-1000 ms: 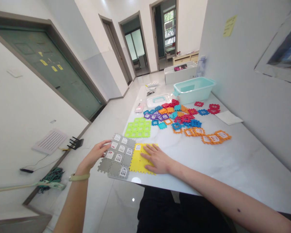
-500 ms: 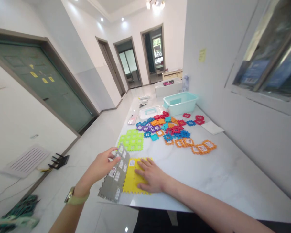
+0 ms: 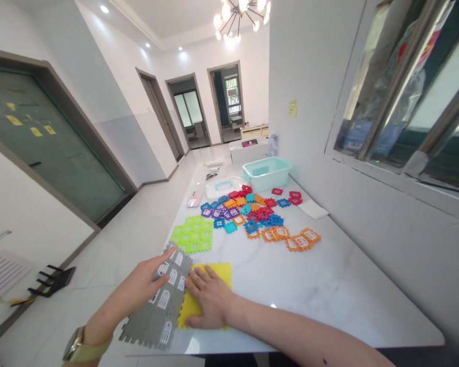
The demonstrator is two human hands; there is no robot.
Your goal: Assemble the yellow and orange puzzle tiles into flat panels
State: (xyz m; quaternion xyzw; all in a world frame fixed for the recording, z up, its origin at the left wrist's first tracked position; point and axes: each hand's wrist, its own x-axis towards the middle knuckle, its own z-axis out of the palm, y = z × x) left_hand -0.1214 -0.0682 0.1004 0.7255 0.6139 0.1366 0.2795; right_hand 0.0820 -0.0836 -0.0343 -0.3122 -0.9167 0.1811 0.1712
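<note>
My left hand (image 3: 143, 283) is at the left edge of a grey panel (image 3: 143, 321) of interlocking tiles with white window stickers. Its index finger and thumb lie across the panel's face; the other fingers are hidden. The grey panel leans out to the left past the table's edge, its right side along a yellow tile panel (image 3: 225, 273). Spread flat, my right hand (image 3: 212, 300) presses on the yellow panel, fingertips near the seam between the two. Just beyond lies a lime green panel (image 3: 195, 233) with square openings.
Loose interlocking tiles (image 3: 265, 211) in several colours lie mid-table, with orange tiles (image 3: 304, 239) to their right. Farther back are a mint bin (image 3: 268, 176), its white lid (image 3: 222, 189), a pink phone (image 3: 194, 199) and a white box (image 3: 248, 151). A wall runs along the right.
The grey panel has tipped down to the left, from steep to flatter, with my left hand. My right hand has shifted left on the yellow panel towards the seam. The view has turned slightly.
</note>
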